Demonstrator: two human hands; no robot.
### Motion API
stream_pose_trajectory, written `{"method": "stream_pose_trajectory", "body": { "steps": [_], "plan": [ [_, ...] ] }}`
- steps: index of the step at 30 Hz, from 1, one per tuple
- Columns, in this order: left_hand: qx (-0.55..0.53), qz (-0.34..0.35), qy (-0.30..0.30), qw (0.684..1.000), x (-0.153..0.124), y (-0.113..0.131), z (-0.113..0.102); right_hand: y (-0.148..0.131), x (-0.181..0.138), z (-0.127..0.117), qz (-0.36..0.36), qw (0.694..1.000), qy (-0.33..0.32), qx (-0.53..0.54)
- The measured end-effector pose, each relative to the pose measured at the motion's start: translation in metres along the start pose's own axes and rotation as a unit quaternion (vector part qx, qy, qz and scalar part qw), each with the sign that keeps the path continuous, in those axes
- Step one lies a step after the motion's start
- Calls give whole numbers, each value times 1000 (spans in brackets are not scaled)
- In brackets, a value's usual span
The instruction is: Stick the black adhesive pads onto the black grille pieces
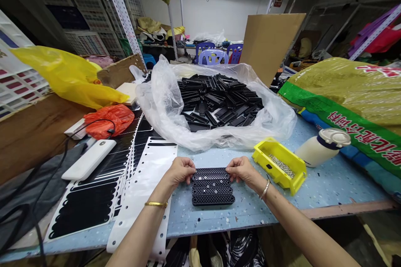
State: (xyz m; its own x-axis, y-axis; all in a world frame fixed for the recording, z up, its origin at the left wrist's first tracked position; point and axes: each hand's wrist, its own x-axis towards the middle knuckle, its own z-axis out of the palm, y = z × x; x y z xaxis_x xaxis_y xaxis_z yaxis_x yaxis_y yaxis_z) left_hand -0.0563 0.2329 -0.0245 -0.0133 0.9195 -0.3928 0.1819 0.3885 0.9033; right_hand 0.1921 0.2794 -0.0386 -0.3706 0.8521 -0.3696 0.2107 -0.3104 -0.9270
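Observation:
Several black perforated plastic strips (213, 188) lie side by side in a neat block on the blue speckled table (328, 187). My left hand (180, 172) grips the left end of the farthest strip with its fingers curled. My right hand (242, 170) grips the right end of that same strip in the same way. Behind them, a clear plastic bag (163, 108) lies open with a heap of the same black strips (219, 100) inside.
A yellow bin (278, 166) of small metal screws sits right of my hands, with a white bottle (322, 147) beyond it. Black sticker sheets (94, 200), a white power bank (89, 159) and an orange bag (108, 120) lie left. A large printed sack (354, 104) fills the right.

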Motion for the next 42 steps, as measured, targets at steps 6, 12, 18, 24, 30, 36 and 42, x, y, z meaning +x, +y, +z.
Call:
{"method": "stream_pose_trajectory", "body": {
  "steps": [6, 12, 18, 24, 30, 36, 42],
  "plan": [
    [113, 52, 126, 984, -11, -4, 5, -3, -5, -5, -13, 999, 29, -36],
    [298, 78, 203, 929, -32, -17, 16, -1, -21, -2, -29, 990, 65, -121],
    [319, 50, 189, 928, -32, -20, 23, 10, -22, 10, -39, 949, 119, -290],
    [347, 48, 188, 918, -31, -18, 26, 8, -21, 16, -31, 937, 109, -332],
    [340, 59, 187, 920, -32, -19, 26, 11, -21, 21, -54, 919, 129, -369],
    [283, 67, 180, 940, -33, -21, 23, 9, -22, 16, -53, 954, 103, -275],
    [259, 73, 179, 946, -33, -24, 23, 1, -25, 13, -8, 981, 65, -180]
  ]
}}
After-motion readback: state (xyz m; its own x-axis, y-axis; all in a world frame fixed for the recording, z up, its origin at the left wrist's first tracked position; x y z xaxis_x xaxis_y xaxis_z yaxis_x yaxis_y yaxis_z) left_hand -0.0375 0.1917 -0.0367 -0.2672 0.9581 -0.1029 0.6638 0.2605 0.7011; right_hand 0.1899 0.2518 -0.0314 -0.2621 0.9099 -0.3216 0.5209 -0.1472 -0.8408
